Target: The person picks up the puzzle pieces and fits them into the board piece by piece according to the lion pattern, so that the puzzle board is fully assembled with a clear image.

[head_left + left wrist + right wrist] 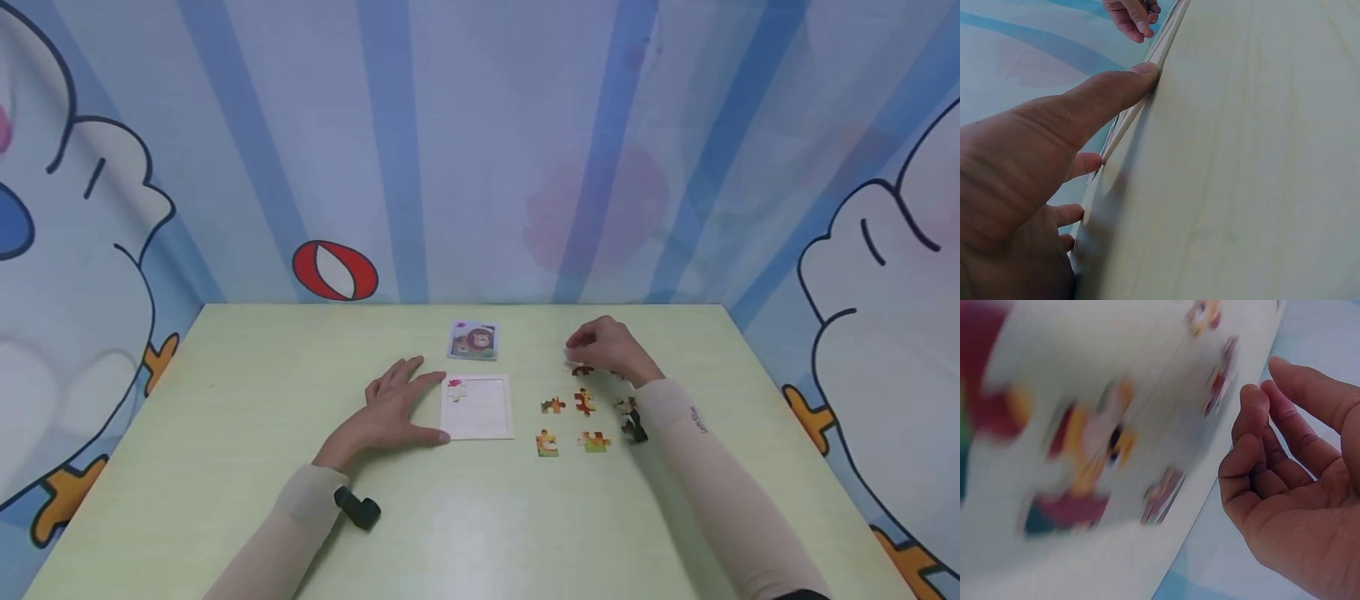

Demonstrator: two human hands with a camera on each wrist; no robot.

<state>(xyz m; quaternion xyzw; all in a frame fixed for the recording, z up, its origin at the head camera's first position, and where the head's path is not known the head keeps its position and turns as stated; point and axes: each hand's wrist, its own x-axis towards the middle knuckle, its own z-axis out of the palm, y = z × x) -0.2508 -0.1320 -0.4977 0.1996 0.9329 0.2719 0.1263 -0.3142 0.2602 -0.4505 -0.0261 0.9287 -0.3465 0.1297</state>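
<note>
My left hand (390,412) rests at the left side of a white puzzle tray (512,408), thumb and fingers spread along its border. In the left wrist view the thumb (1116,87) presses against the tray's edge. One pale jigsaw piece with a pink flower (456,390) lies in the tray's upper left corner. My right hand (611,346) is over the upper part of the loose pieces, fingertips close to a brown-and-pale jigsaw piece (582,370). In the right wrist view the right hand (1291,450) has loosely bent fingers, and no piece shows between thumb and fingers.
Several loose jigsaw pieces (585,402) lie spread to the right of the tray. A small picture card with a lion (473,340) lies behind the tray. The pale wooden table (262,375) ends at a cartoon-printed backdrop (480,150).
</note>
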